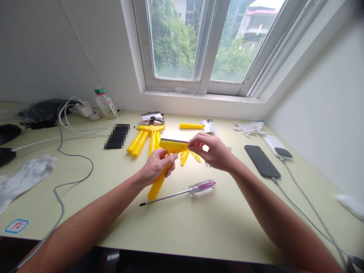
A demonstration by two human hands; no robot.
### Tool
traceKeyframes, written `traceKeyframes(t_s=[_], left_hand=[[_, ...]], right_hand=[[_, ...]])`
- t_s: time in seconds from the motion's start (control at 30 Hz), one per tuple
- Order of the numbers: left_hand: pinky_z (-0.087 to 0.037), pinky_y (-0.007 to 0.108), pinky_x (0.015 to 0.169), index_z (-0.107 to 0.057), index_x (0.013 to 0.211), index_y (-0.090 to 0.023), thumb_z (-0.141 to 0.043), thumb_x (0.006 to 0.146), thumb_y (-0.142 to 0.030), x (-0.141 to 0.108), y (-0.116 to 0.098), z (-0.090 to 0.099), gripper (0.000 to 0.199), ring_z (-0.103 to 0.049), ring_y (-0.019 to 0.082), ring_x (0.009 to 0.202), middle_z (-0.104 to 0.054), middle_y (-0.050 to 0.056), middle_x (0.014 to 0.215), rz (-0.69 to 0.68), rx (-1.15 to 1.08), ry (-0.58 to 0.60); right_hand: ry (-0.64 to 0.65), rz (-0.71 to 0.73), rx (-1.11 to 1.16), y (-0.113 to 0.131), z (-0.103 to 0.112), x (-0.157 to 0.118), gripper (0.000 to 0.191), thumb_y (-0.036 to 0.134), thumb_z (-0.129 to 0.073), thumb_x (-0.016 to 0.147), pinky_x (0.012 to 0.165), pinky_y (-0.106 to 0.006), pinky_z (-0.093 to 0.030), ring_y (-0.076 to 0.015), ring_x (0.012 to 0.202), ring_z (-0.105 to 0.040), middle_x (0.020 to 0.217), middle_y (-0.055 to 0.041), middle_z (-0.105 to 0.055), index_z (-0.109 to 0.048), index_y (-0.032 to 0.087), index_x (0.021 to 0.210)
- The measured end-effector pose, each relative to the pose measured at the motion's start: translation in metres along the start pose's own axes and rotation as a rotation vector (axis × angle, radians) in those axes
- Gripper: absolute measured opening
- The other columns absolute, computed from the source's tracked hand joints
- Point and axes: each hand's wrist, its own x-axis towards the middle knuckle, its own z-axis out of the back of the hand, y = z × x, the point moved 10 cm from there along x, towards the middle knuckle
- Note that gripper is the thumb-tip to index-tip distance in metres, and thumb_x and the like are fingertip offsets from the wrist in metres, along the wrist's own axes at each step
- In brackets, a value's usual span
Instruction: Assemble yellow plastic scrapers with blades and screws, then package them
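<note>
A yellow scraper (157, 186) is held over the middle of the table, its wide head tilted up and away, with a dark strip along the top edge. My left hand (159, 163) wraps round its handle just below the head. The fingertips of my right hand (207, 148) are pinched at the right end of the head; whether a small part sits between them is hidden. Below lies a screwdriver (182, 192) with a clear and purple handle, its tip pointing left. Beyond my hands are small yellow plates (196, 157) and tiny metal pieces (208, 165), probably screws.
More yellow scrapers (139, 140) lie behind, beside stacked packets (152, 118) and a yellow handle (190, 126). A phone (261, 161), power bank (277, 147) and cables are on the right. Gloves (28, 178), a grey cable (92, 167) and a bottle (105, 100) occupy the left.
</note>
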Motion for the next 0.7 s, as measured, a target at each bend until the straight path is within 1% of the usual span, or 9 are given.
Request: traceKeyframes(t_s=[0.17,0.3,0.37,0.4,0.47,0.5,0.53,0.6,0.7], left_hand=[[-0.033,0.02,0.041,-0.057,0.089,-0.015,-0.062,0.087,-0.039,0.0,0.0,0.001,0.024,-0.041,0.006,0.039,-0.05,-0.005,0.051,-0.029,0.088,-0.003],[-0.034,0.021,0.041,-0.06,0.089,-0.015,-0.057,0.091,-0.038,-0.003,-0.012,0.003,0.024,-0.041,0.007,0.039,-0.049,-0.005,0.048,-0.096,0.31,-0.065],[-0.043,0.023,0.048,-0.063,0.099,-0.014,-0.056,0.092,-0.035,-0.007,-0.031,0.007,0.023,-0.052,0.011,0.05,-0.059,0.0,0.061,-0.227,0.494,-0.143],[-0.048,0.025,0.056,-0.063,0.106,-0.014,-0.056,0.091,-0.032,-0.012,-0.044,0.006,0.024,-0.059,0.013,0.061,-0.066,0.004,0.074,-0.328,0.613,-0.183],[-0.052,0.028,0.071,-0.061,0.121,-0.016,-0.055,0.09,-0.025,-0.023,-0.066,0.0,0.033,-0.064,0.018,0.085,-0.069,0.009,0.101,-0.54,0.893,-0.247],[-0.053,0.029,0.074,-0.059,0.127,-0.016,-0.054,0.09,-0.021,-0.028,-0.071,-0.004,0.037,-0.064,0.019,0.09,-0.068,0.01,0.108,-0.622,1.04,-0.264],[-0.053,0.029,0.072,-0.057,0.13,-0.015,-0.053,0.09,-0.018,-0.031,-0.073,-0.008,0.041,-0.065,0.019,0.089,-0.068,0.01,0.108,-0.678,1.181,-0.274],[-0.05,0.027,0.059,-0.054,0.133,-0.015,-0.052,0.09,-0.016,-0.035,-0.073,-0.013,0.044,-0.065,0.017,0.078,-0.07,0.008,0.101,-0.764,1.411,-0.307],[-0.043,0.025,0.048,-0.054,0.133,-0.015,-0.055,0.089,-0.017,-0.039,-0.071,-0.019,0.044,-0.063,0.015,0.067,-0.071,0.004,0.093,-0.878,1.599,-0.354]], right_hand=[[-0.031,-0.007,-0.02,-0.001,0.006,0.0,0.01,0.028,-0.056,0.092,0.071,-0.03,-0.049,-0.0151,0.077,-0.057,0.087,-0.004,-0.062,-0.064,0.022,0.09],[-0.06,-0.031,0.007,-0.004,0.012,0.0,0.01,0.029,-0.055,0.092,0.074,-0.032,-0.05,-0.0164,0.081,-0.059,0.091,-0.0045,-0.063,-0.063,0.022,0.09],[-0.076,-0.067,0.053,-0.007,0.014,0.0,0.011,0.031,-0.055,0.092,0.074,-0.033,-0.052,-0.0165,0.082,-0.061,0.092,-0.0046,-0.065,-0.062,0.022,0.091],[-0.084,-0.084,0.09,-0.009,0.016,-0.001,0.012,0.032,-0.055,0.092,0.075,-0.033,-0.052,-0.0167,0.082,-0.062,0.092,-0.0047,-0.066,-0.062,0.022,0.092],[-0.097,-0.102,0.198,-0.008,0.018,-0.002,0.012,0.033,-0.056,0.092,0.077,-0.035,-0.054,-0.0173,0.084,-0.064,0.091,-0.0051,-0.068,-0.061,0.021,0.093],[-0.097,-0.103,0.257,-0.006,0.018,-0.002,0.012,0.032,-0.057,0.092,0.077,-0.035,-0.054,-0.0175,0.084,-0.065,0.091,-0.0055,-0.068,-0.06,0.021,0.093],[-0.093,-0.1,0.307,-0.004,0.019,-0.003,0.012,0.032,-0.057,0.092,0.076,-0.035,-0.055,-0.0175,0.084,-0.065,0.091,-0.0059,-0.068,-0.06,0.021,0.093],[-0.074,-0.095,0.355,0.0,0.019,-0.003,0.012,0.031,-0.059,0.09,0.075,-0.034,-0.055,-0.017,0.083,-0.065,0.09,-0.0062,-0.067,-0.06,0.02,0.092],[-0.035,-0.109,0.321,0.001,0.015,-0.002,0.012,0.031,-0.061,0.088,0.074,-0.032,-0.054,-0.0159,0.081,-0.064,0.09,-0.0055,-0.065,-0.062,0.019,0.089]])
